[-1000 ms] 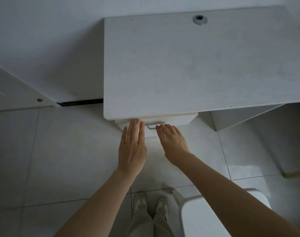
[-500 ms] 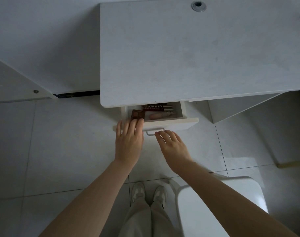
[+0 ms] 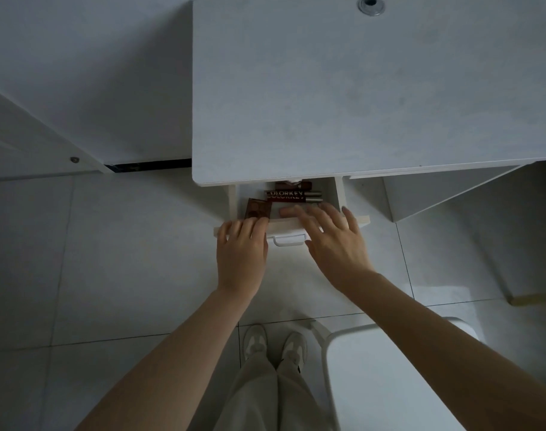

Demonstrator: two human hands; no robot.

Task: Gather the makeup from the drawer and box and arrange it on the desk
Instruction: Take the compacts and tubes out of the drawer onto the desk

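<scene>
The white drawer [image 3: 363, 219] under the desk [image 3: 343, 98] stands pulled out. Inside lie two dark red tubes lettered COLORKEY [image 3: 292, 196], a brown palette [image 3: 256, 208] at the left, and another dark item [image 3: 293, 185] partly hidden under the desk edge. My left hand [image 3: 241, 253] rests on the drawer's front edge at the left, its fingertips touching the palette's near edge. My right hand [image 3: 331, 241] reaches over the drawer front with fingers spread into the drawer; whatever lies beneath them is hidden.
A white handle [image 3: 289, 240] juts from the drawer front between my hands. A white stool [image 3: 390, 377] stands at my right, beside my feet [image 3: 275, 343]. A cable grommet [image 3: 371, 5] sits at the desk's far edge. A white panel [image 3: 32, 144] slants at the left.
The drawer went from closed to pulled well out. My right hand left the handle and moved forward into the drawer. My left hand stayed on the drawer front.
</scene>
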